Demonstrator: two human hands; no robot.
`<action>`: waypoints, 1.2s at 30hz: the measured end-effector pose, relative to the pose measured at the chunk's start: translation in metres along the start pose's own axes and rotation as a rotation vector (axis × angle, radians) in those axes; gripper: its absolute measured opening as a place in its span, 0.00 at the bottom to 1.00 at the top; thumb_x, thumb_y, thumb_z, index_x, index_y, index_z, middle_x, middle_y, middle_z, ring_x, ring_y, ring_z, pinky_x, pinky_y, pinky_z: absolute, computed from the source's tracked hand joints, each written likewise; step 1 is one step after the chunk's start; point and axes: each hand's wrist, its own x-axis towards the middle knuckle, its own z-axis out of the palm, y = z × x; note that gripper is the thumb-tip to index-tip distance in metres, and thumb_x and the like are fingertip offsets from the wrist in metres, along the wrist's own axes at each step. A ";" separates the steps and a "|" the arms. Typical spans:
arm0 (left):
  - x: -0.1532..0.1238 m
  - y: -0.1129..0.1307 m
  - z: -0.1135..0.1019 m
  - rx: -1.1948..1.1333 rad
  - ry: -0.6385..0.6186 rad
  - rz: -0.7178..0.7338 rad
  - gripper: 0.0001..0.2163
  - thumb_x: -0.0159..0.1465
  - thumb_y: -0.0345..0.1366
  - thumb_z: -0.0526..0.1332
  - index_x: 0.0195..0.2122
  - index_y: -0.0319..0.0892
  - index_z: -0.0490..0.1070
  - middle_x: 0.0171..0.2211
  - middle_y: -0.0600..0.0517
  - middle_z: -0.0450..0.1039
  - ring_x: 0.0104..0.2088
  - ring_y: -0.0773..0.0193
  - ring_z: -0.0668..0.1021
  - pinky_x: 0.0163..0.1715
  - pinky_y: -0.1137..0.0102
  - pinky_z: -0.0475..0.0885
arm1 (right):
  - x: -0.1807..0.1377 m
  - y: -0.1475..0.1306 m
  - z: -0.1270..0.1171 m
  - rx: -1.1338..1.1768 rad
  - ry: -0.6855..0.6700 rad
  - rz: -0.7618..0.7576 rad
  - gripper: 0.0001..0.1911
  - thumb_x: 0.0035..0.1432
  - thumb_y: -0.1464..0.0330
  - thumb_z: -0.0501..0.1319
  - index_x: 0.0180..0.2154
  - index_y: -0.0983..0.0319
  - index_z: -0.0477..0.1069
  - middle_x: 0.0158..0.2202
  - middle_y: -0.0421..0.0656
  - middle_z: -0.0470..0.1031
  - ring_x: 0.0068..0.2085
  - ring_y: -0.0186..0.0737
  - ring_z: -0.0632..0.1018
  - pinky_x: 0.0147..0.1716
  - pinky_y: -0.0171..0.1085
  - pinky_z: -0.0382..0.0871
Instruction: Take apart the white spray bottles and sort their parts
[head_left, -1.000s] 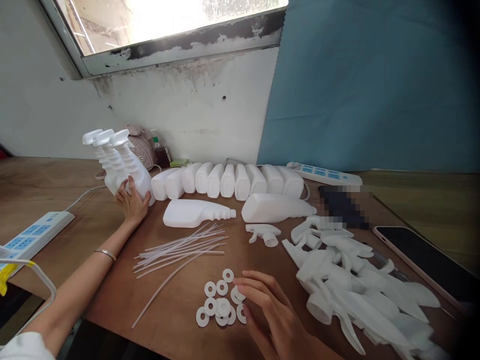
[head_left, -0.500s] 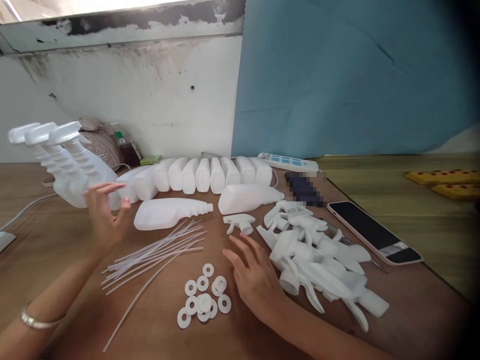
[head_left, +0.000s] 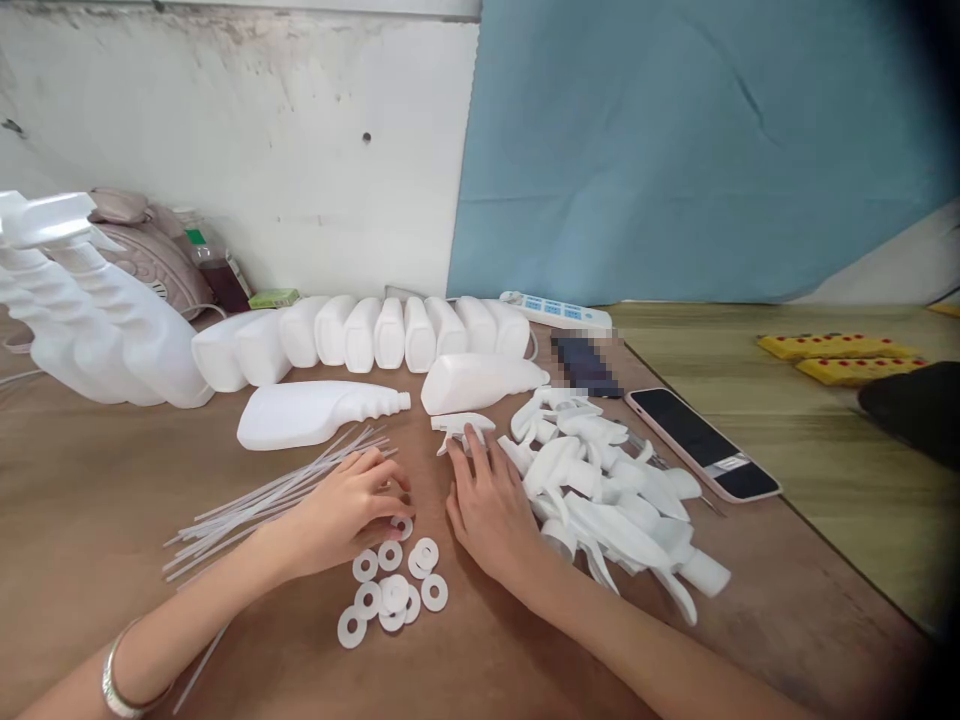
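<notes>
My left hand [head_left: 349, 515] is bent down over the flat white ring washers [head_left: 351, 627], thumb and fingers closing on the topmost washer [head_left: 403, 527], which still lies in place. Beneath that wrist runs a bundle of thin white tubes [head_left: 247, 510]. With its fingers apart, my right hand [head_left: 487, 500] reaches over a single white trigger spray head [head_left: 450, 424], fingertips at its near side. Just beyond lie two white bottles on their sides, a left bottle [head_left: 300, 412] and a right bottle [head_left: 472, 382].
Right of my right hand is a heap of trigger spray heads [head_left: 622, 500]. A phone [head_left: 705, 445] and power strip [head_left: 559, 312] lie near the table's right edge. White bottles [head_left: 390, 335] line the back; bottles with spray heads [head_left: 142, 310] stand left, before a pink bag [head_left: 142, 245].
My left hand has come from the left, across the tubes, down to the washers. My right hand has moved forward to the single spray head. The view has shifted down and right.
</notes>
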 end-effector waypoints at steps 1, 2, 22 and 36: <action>-0.001 -0.001 0.002 -0.013 0.014 -0.008 0.05 0.60 0.34 0.57 0.36 0.46 0.71 0.41 0.49 0.68 0.40 0.58 0.67 0.39 0.64 0.62 | -0.001 -0.001 0.000 -0.011 0.001 -0.016 0.22 0.52 0.79 0.51 0.51 0.71 0.63 0.54 0.60 0.62 0.51 0.61 0.66 0.45 0.55 0.65; -0.002 -0.002 0.004 -0.029 0.030 -0.020 0.04 0.60 0.34 0.57 0.35 0.45 0.70 0.40 0.49 0.68 0.39 0.59 0.67 0.38 0.65 0.62 | -0.002 -0.001 0.000 -0.005 0.000 -0.041 0.21 0.52 0.80 0.50 0.50 0.70 0.64 0.52 0.59 0.64 0.47 0.57 0.69 0.43 0.53 0.67; -0.002 0.007 0.013 -0.255 0.423 -0.138 0.04 0.62 0.36 0.56 0.31 0.42 0.67 0.26 0.53 0.71 0.29 0.65 0.69 0.32 0.68 0.64 | -0.005 -0.005 -0.008 0.646 -0.116 -0.102 0.16 0.59 0.75 0.52 0.50 0.62 0.58 0.48 0.48 0.68 0.47 0.43 0.68 0.45 0.44 0.68; -0.003 0.018 0.010 -0.292 0.386 -0.094 0.08 0.59 0.34 0.59 0.39 0.43 0.64 0.40 0.49 0.70 0.42 0.61 0.71 0.43 0.64 0.66 | -0.004 -0.004 -0.013 0.946 -0.218 -0.213 0.16 0.61 0.77 0.48 0.51 0.61 0.57 0.50 0.47 0.64 0.49 0.37 0.68 0.47 0.39 0.65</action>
